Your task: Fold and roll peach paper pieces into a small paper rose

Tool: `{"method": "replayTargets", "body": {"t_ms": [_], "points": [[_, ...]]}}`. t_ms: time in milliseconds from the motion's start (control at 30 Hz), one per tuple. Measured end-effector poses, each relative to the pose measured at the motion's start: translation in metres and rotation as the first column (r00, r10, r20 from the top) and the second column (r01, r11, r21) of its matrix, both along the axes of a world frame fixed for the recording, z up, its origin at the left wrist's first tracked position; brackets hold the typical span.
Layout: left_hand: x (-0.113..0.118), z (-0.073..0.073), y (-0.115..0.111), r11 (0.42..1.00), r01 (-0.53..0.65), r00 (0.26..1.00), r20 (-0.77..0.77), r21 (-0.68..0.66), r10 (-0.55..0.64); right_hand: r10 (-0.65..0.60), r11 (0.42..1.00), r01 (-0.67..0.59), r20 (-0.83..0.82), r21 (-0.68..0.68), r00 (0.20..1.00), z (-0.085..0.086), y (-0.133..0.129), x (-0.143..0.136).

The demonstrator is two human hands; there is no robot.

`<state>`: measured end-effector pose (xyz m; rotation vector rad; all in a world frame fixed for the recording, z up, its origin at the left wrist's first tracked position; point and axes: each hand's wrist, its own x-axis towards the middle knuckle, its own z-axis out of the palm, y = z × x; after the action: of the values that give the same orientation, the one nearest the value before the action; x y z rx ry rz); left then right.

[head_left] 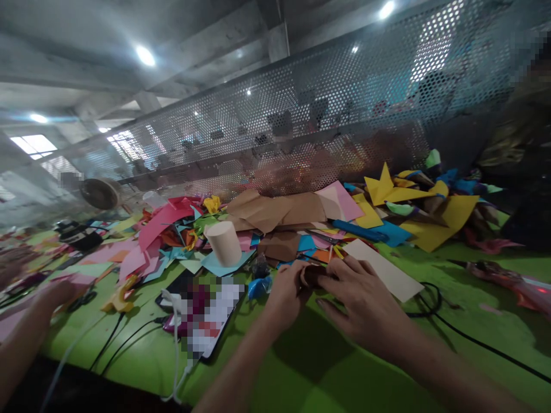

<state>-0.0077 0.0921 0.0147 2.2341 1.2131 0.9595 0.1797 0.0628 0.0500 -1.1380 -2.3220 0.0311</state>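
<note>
A small brown piece (310,276), curled like a ring, is held between my two hands over the green table. My left hand (287,295) pinches its left side with the fingers closed. On its right side, the fingers of my right hand (350,295) press against it, with one lower finger stretched out apart. Just left of my left hand lies a crumpled blue piece (259,288), with a small dark lump (259,266) behind it. Behind my right hand rests a cream card (383,269).
Colored paper scraps (275,212) heap along a perforated metal screen (267,137). A white roll (224,244) stands before them. A phone (221,315) with cables lies left; a glue gun (512,281) lies right. Another person's arm (34,321) reaches in at left.
</note>
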Motion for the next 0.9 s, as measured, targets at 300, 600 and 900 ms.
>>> {"method": "replayTargets", "body": {"t_ms": [300,600,900], "points": [[-0.001,-0.01,0.011,0.998,0.059,0.995,0.078,-0.008,-0.058,0.044,0.998,-0.041,-0.05,0.049,0.998,0.003,0.0,0.004],[-0.001,0.003,0.0,0.999,0.03,1.0,-0.008,0.032,-0.029,0.032,0.999,-0.032,0.0,0.002,1.0,-0.003,0.002,0.0],[-0.002,-0.002,0.005,1.0,-0.024,0.998,0.064,-0.011,0.024,0.018,1.0,-0.019,-0.019,-0.018,1.0,-0.002,0.008,0.007]]}}
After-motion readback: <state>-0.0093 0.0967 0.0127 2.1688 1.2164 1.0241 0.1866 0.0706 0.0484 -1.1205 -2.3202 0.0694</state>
